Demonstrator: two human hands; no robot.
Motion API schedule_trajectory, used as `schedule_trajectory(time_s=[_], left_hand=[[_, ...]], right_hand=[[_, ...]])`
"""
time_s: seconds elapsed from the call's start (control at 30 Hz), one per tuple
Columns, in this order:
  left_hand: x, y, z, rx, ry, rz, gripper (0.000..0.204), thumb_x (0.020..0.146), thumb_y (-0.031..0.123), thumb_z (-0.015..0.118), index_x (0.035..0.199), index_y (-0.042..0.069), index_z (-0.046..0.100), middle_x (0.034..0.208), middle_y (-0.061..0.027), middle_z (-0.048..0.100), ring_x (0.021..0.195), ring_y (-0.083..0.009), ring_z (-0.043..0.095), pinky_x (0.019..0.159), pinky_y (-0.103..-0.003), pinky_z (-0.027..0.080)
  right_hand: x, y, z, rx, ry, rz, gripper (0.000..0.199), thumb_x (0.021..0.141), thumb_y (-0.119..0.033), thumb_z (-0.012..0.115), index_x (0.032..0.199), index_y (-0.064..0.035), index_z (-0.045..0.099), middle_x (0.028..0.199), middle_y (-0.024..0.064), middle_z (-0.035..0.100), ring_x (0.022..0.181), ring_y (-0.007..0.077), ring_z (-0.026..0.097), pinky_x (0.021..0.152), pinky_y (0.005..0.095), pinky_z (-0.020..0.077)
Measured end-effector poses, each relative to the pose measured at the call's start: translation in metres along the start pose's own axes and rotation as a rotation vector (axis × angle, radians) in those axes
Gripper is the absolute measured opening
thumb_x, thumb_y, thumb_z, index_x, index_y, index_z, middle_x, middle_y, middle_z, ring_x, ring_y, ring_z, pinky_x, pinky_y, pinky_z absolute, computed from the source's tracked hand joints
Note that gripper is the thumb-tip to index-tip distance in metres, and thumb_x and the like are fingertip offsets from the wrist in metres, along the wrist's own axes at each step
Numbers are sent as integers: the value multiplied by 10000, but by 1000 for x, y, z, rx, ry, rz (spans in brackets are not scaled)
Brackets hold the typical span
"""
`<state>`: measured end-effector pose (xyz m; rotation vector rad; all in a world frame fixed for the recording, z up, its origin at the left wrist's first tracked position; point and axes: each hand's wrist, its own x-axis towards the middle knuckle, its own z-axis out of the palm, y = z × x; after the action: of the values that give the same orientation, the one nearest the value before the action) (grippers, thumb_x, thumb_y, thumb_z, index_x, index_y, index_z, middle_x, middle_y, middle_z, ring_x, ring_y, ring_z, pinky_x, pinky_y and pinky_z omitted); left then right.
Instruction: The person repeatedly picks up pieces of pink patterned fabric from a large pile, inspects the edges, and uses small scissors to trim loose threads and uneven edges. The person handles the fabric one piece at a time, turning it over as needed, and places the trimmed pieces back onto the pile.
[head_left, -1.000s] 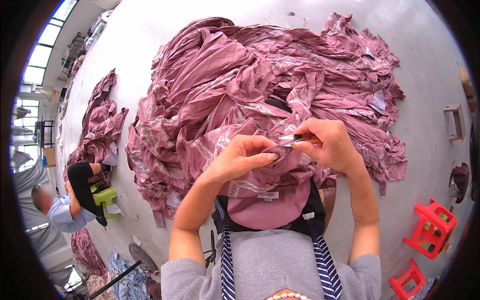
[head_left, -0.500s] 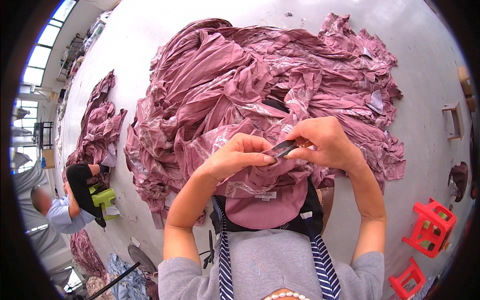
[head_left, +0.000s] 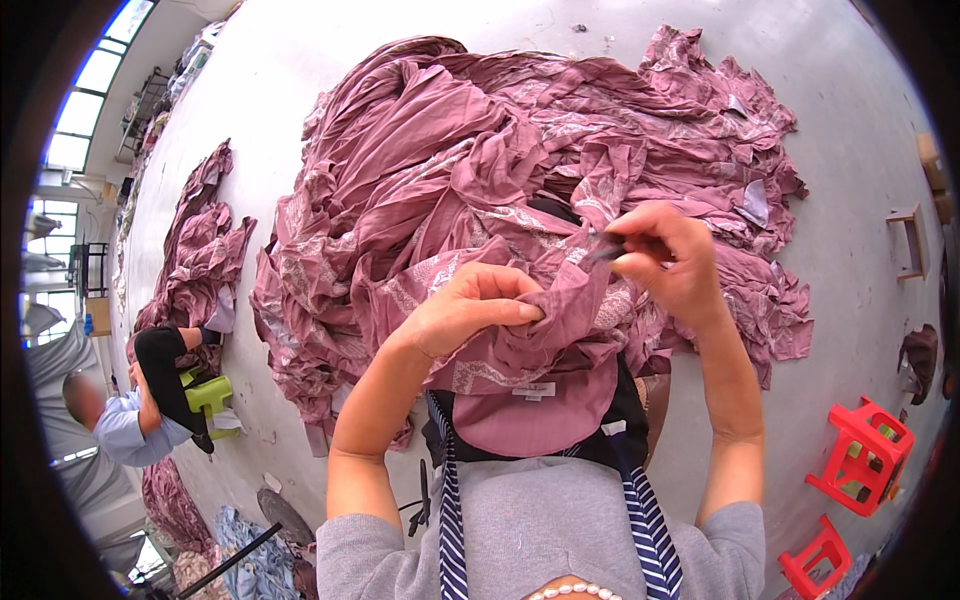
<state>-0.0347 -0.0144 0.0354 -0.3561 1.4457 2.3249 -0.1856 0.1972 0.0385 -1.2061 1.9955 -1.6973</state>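
A mauve-pink garment (head_left: 545,375) with paler patterned panels lies across my lap, a small white label on its lower part. My left hand (head_left: 470,308) pinches a fold of this garment between thumb and fingers. My right hand (head_left: 670,262) is raised a little to the right and closed around a small dark tool (head_left: 608,247) whose tip points left at the fabric. Beyond my hands a big heap of the same pink garments (head_left: 500,160) spreads over the pale floor.
A second, smaller pile of pink cloth (head_left: 205,240) lies at the left. Another person (head_left: 125,420) sits there by a green stool (head_left: 210,393). Two red plastic stools (head_left: 860,455) stand at the lower right. A small wooden stool (head_left: 910,240) is at the right edge.
My right hand has lifted up and to the right with the dark tool, away from my left hand. My left hand has kept its pinch on the fabric.
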Motion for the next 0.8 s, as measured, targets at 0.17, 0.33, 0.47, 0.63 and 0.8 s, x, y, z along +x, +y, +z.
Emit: schedule_trajectory(time_s=[0.17,0.33,0.47,0.63,0.8], left_hand=[[-32,15,-44,88,480,484,164,855,65,627,1001,-8,647,908,-16,635,807,-75,593,692,-224,494],[-176,23,-189,-303,977,1173,262,965,125,466,1113,-48,596,1158,-183,627,1051,-276,599,957,-430,465],[-178,-8,-187,220,1837,1049,531,900,53,588,1371,22,343,1221,-180,529,1083,-280,551,944,-384,467],[-122,-51,-169,714,1589,991,386,863,-32,625,1237,17,545,1179,-86,568,1042,-160,545,904,-291,463],[-56,-48,-86,1148,1215,857,182,847,7,658,1024,47,674,1088,-77,670,989,-179,621,857,-321,483]], right_hand=[[-15,24,-18,189,305,71,211,877,-138,696,1012,-11,597,824,-28,602,711,15,521,627,162,419],[-35,45,-34,339,431,88,173,947,-133,602,1058,-6,561,802,2,578,700,36,504,588,158,375],[-56,64,-25,343,370,263,190,943,-139,612,1067,-6,559,839,-2,580,746,42,523,647,159,415],[-70,82,-2,253,235,527,243,847,-120,731,1009,-3,593,860,-28,595,763,5,520,685,156,434],[-67,71,36,159,72,536,188,835,-86,725,953,11,615,800,-10,639,723,23,547,651,190,459]])
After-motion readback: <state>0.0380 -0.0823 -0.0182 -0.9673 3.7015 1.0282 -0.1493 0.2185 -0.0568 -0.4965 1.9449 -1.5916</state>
